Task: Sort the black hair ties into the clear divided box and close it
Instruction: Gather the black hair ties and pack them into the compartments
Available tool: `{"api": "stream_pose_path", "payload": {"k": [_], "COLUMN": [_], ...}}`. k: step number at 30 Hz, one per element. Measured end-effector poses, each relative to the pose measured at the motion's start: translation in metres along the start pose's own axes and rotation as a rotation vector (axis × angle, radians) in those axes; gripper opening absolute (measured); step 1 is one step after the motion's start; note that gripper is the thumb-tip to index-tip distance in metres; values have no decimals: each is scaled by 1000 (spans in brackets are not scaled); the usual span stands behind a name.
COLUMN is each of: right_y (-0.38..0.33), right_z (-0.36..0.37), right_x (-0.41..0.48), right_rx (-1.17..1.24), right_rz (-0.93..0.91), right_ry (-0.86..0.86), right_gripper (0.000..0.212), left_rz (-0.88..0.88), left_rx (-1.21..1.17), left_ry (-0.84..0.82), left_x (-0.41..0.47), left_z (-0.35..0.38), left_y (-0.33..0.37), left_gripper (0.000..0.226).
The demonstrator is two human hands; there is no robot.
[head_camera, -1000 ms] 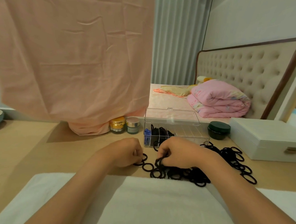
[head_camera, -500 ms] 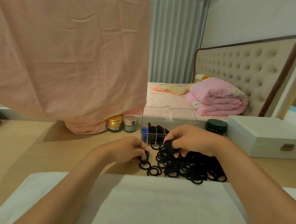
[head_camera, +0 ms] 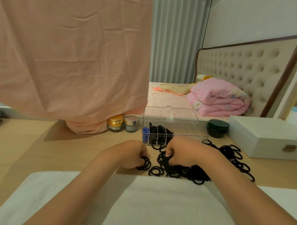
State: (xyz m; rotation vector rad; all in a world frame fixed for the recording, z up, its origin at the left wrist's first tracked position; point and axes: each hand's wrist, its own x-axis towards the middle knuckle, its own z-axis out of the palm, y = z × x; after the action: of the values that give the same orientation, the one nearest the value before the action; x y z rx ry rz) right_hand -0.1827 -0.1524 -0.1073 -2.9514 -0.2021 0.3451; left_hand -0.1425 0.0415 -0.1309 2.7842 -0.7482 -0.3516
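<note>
Head view: left hand [head_camera: 129, 153] pinches several ties [head_camera: 145, 164]; right hand [head_camera: 185, 151] clutches the pile [head_camera: 195, 173] before the open box [head_camera: 185, 130].

left hand [head_camera: 131, 153]: fingers [head_camera: 141, 152] curled round hair ties [head_camera: 145, 163] | right hand [head_camera: 185, 150]: fingers curled, seemingly pinching hair ties | forearms forward

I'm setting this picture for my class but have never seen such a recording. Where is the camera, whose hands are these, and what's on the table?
No machine here: the camera sits on a person's head, looking down at their own bare hands. The left hand pinches a few black hair ties; the right hand grips more in the loose pile on the wooden table. Behind stands the clear divided box, lid open, ties already in its left compartments. A white case stands to the right.
</note>
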Motion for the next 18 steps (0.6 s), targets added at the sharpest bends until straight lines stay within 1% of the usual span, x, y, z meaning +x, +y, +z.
{"api": "stream_pose_path", "payload": {"k": [2,5,6,8,10,12,14,16,18], "right_y": [3,9,12,17,22,25,23,20,16], "right_z": [-5,-17,-21,-27,-31,-33,-34,-31,-25], "right_x": [-2,-7,-8,-11,-14,-18,-21,-21,-17], "right_rx": [60,171,203,256,302,342,352,269,128], "right_rz": [-26,-61,-72,-88,-105,-126,-143,-142,-121], "right_ry": [11,52,54,46,33,-22,-120,-198,-231], "right_gripper": [15,7,7,9,14,21,27,31,35], "left_rz": [23,71,81,94,125,152,140,124,106], "left_rx": [-15,-130,-183,-354,-498,-455,-289,-139,-58], "left_ry": [10,58,63,32,-33,-94,-115,-75,-50], "left_x": [0,-2,-2,-3,-4,-4,-5,-4,-4], "left_z": [0,-5,-7,-8,-6,-3,0,2,4], "left_y": [0,-3,-5,-8,-6,-1,8,13,16], "left_gripper": [18,4,6,8,8,12,22,23,20]}}
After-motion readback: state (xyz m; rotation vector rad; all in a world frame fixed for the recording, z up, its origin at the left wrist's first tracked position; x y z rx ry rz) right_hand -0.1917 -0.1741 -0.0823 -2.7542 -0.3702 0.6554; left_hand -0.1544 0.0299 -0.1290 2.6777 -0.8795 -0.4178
